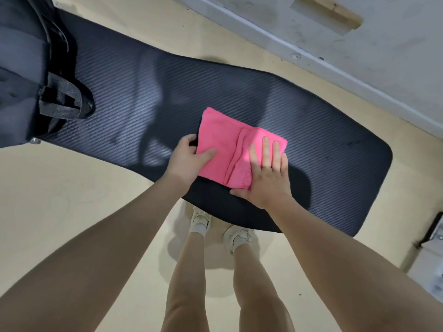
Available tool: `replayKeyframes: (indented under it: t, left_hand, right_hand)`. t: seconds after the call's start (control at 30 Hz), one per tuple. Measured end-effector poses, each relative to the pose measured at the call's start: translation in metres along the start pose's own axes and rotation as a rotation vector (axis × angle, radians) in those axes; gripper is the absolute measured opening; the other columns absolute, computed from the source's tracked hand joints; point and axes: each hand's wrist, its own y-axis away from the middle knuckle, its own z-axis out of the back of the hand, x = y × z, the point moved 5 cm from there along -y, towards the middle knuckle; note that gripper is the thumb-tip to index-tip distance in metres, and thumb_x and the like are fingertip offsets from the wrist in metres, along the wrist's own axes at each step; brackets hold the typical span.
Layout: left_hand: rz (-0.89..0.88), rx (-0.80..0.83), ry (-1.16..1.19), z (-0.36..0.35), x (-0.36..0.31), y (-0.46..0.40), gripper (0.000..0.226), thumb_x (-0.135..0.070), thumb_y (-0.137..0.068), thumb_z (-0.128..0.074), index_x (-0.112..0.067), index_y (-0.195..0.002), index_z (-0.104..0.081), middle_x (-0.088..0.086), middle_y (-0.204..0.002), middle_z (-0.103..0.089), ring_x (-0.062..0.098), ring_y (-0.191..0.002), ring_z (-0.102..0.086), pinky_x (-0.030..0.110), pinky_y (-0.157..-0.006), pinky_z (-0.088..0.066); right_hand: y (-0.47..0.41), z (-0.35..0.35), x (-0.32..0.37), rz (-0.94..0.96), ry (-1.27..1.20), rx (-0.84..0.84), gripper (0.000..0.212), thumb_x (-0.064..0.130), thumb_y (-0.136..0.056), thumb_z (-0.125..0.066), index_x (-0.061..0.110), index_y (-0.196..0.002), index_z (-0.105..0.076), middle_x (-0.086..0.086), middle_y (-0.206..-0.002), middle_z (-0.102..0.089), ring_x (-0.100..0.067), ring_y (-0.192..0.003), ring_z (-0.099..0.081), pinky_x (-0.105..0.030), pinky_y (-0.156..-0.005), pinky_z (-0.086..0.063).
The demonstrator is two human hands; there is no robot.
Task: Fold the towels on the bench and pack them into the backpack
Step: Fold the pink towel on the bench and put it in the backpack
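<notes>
A folded pink towel point(223, 140) lies on the black ribbed bench pad point(311, 144), near its front edge. My left hand point(189, 156) grips the towel's left edge, thumb on top and fingers curled under it. My right hand point(266, 176) lies flat on the towel's right part, fingers straight, pressing it down. A dark backpack point(26, 75) stands at the left end of the bench, its top handle point(62, 101) hanging toward the pad.
Beige floor surrounds the bench. A pale wall with a baseboard point(335, 75) runs behind it at the upper right. My legs and white shoes point(215, 226) stand just in front of the bench. A metal fixture point(434, 238) shows at the right edge.
</notes>
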Motion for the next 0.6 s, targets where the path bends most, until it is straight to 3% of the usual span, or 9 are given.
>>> replayKeyframes:
  t: [0.07,0.13,0.2,0.27,0.33,0.43,0.5,0.57,0.6]
  left_hand:
    - [0.014,0.052,0.188,-0.011,-0.009,0.011,0.044,-0.015,-0.084,-0.066,-0.009,-0.124,-0.049,-0.001,-0.098,-0.066,0.011,-0.088,-0.064,0.022,-0.073,-0.053]
    - [-0.118,0.098,0.110,-0.023,-0.026,0.025,0.036,-0.011,-0.084,-0.065,-0.013,-0.118,-0.053,-0.006,-0.091,-0.063,0.006,-0.082,-0.063,0.015,-0.071,-0.050]
    - [-0.263,0.111,-0.107,-0.037,-0.038,0.040,0.035,-0.010,-0.084,-0.063,-0.018,-0.117,-0.054,-0.010,-0.082,-0.058,0.000,-0.071,-0.055,0.008,-0.065,-0.044]
    - [-0.370,0.148,-0.304,-0.054,-0.045,0.052,0.037,-0.008,-0.085,-0.059,-0.017,-0.120,-0.054,-0.006,-0.087,-0.058,0.002,-0.072,-0.052,0.009,-0.065,-0.042]
    - [-0.495,0.177,-0.586,-0.075,-0.044,0.056,0.043,-0.010,-0.086,-0.055,-0.017,-0.129,-0.050,0.002,-0.108,-0.058,0.014,-0.093,-0.055,0.022,-0.079,-0.042]
    - [-0.643,0.136,-0.973,-0.104,-0.025,0.055,0.041,-0.019,-0.090,-0.049,-0.019,-0.132,-0.049,0.004,-0.120,-0.048,0.024,-0.114,-0.042,0.032,-0.095,-0.032]
    - [-0.680,0.134,-1.043,-0.116,-0.006,0.055,0.040,-0.024,-0.089,-0.053,-0.015,-0.128,-0.053,0.008,-0.135,-0.040,0.028,-0.129,-0.031,0.038,-0.110,-0.023]
    - [-0.762,0.172,-1.142,-0.121,0.016,0.059,0.065,-0.025,-0.077,-0.066,-0.014,-0.137,-0.042,0.015,-0.149,-0.027,0.032,-0.141,-0.018,0.041,-0.118,-0.009]
    - [-0.806,0.188,-1.185,-0.120,0.027,0.060,0.080,-0.025,-0.068,-0.073,-0.012,-0.139,-0.038,0.020,-0.148,-0.030,0.035,-0.140,-0.022,0.039,-0.118,-0.007]
  right_hand:
    - [0.001,0.007,-0.001,0.043,-0.090,0.087,0.130,0.070,-0.062,-0.065,0.021,-0.143,0.025,-0.010,-0.148,0.036,-0.033,-0.137,0.032,-0.048,-0.115,0.006]
    - [0.008,0.022,-0.005,0.117,-0.301,0.160,0.122,0.056,-0.066,-0.073,0.025,-0.147,0.013,-0.004,-0.151,0.033,-0.027,-0.139,0.029,-0.046,-0.116,0.001]
    - [0.020,0.042,-0.017,0.171,-0.512,0.080,0.093,0.038,-0.079,-0.068,0.022,-0.149,-0.008,-0.002,-0.156,0.018,-0.022,-0.145,0.012,-0.039,-0.118,-0.010]
    - [0.034,0.062,-0.035,0.148,-0.575,-0.104,0.065,0.023,-0.091,-0.053,0.014,-0.147,-0.020,-0.003,-0.158,0.001,-0.020,-0.145,-0.008,-0.030,-0.114,-0.016]
    - [0.049,0.077,-0.048,0.139,-0.542,-0.266,0.056,0.014,-0.093,-0.040,0.010,-0.146,-0.023,-0.007,-0.157,-0.010,-0.021,-0.143,-0.018,-0.029,-0.114,-0.018]
    - [0.062,0.086,-0.049,0.288,-0.254,-0.467,0.066,0.016,-0.077,-0.026,0.003,-0.142,-0.029,-0.019,-0.151,-0.026,-0.028,-0.139,-0.022,-0.042,-0.115,-0.020]
    - [0.060,0.076,-0.042,0.413,-0.090,-0.494,0.070,0.016,-0.071,-0.031,0.002,-0.139,-0.031,-0.019,-0.147,-0.033,-0.029,-0.137,-0.024,-0.046,-0.113,-0.022]
    - [0.052,0.055,-0.035,0.541,0.011,-0.435,0.073,0.016,-0.068,-0.035,0.002,-0.139,-0.034,-0.018,-0.146,-0.037,-0.032,-0.138,-0.030,-0.048,-0.111,-0.029]
    - [0.047,0.042,-0.033,0.581,0.060,-0.383,0.074,0.017,-0.066,-0.035,0.003,-0.139,-0.035,-0.017,-0.146,-0.037,-0.033,-0.137,-0.033,-0.049,-0.110,-0.031]
